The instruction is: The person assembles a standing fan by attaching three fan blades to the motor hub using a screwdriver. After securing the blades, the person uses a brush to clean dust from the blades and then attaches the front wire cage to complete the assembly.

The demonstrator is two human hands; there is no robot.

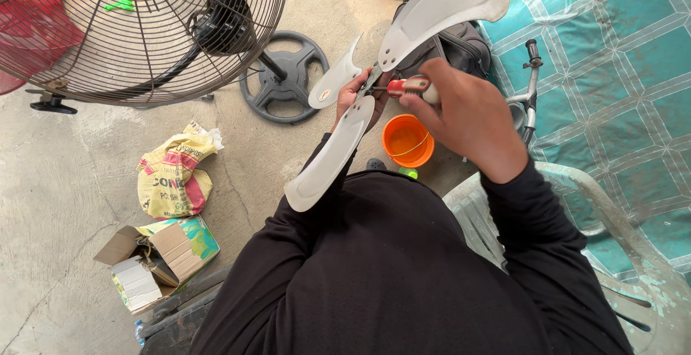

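Observation:
I hold up a white three-bladed fan propeller [445,6] in front of me. My left hand [354,92] grips its hub from below, mostly hidden behind the lower blade [327,160]. My right hand [468,114] is closed on a screwdriver with a red and white handle [409,86], its metal tip pointing left into the hub. A third, shorter-looking blade [332,81] sticks out to the left.
A large fan cage with motor [155,34] stands at upper left, its round dark base [286,74] beside it. An orange bucket [407,140] sits below my hands. A crumpled yellow sack [173,175], an open cardboard box [155,258], a plastic chair [612,240] and a teal mat [619,74] surround me.

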